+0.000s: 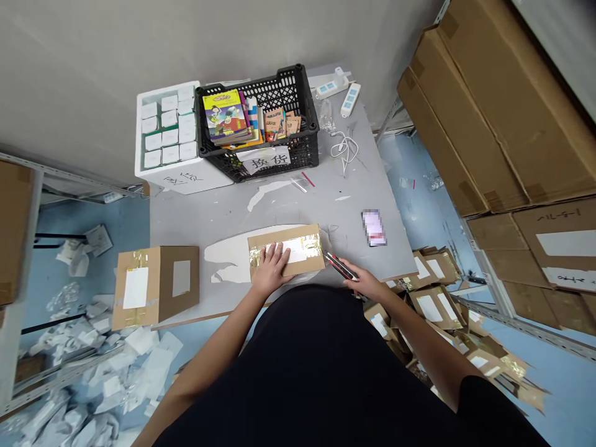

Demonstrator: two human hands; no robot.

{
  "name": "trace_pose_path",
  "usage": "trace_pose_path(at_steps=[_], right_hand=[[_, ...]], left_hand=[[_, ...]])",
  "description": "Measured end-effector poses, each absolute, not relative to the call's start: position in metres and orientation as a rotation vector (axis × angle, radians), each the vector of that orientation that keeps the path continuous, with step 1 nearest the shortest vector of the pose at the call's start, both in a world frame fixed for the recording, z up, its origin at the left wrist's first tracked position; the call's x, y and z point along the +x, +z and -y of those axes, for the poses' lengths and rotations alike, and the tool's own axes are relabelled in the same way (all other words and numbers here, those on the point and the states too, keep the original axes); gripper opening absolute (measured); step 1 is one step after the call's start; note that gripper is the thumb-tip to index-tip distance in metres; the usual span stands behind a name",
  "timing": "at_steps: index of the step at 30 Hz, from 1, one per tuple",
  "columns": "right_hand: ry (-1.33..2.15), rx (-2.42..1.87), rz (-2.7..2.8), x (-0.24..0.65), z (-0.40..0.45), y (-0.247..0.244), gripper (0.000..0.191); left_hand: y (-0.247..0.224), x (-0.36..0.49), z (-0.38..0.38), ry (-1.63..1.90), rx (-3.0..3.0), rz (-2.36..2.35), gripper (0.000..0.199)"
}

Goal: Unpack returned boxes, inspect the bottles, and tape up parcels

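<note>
The box (298, 267) lies flat on the table (223, 214), right in front of the person, its long side running left to right. The left hand (271, 268) is on top of it, towards its left end, palm down and fingers spread, lying over tape and part of the label (305, 248); it is laid on the box, not wrapped around it. Most of the box extends to the right of that hand.

The right hand (361, 282) is closed around a knife (341, 267), black and red, just off the box's right end. The knife points up and left, its tip next to the box's right edge; whether the two touch, I cannot tell. The box is thus between the hands, under the left and to the left of the right.

Farther right on the table is a phone (374, 228), with a cable (345, 148) beyond it. At the back stands a black crate (307, 152) with books (226, 118) in it, beside a white bin (156, 177). A carton (179, 279) sits at the table's left edge
</note>
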State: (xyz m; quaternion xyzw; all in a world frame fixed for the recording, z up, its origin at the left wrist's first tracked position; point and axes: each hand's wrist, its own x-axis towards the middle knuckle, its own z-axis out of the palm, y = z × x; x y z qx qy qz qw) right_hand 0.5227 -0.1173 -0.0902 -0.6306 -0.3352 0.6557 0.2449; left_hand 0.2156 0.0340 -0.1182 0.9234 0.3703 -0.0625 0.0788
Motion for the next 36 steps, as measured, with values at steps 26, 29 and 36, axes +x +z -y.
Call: trace_pose_path(at_steps=[26,29,36], right_hand=[[1.526,-1.746,0.791,0.505,0.090,-0.120,0.077],[1.556,-1.752,0.803,0.504,0.096,-0.117,0.078],[1.633,-1.720,0.833,0.507,0.100,-0.110,0.079]], left_hand=[[-0.113,0.209,-0.034,-0.120,2.764,-1.001,0.081],[-0.114,0.209,-0.035,-0.131,2.768,-1.010,0.081],[-0.118,0.210,-0.036,-0.125,2.758,-1.023,0.079]])
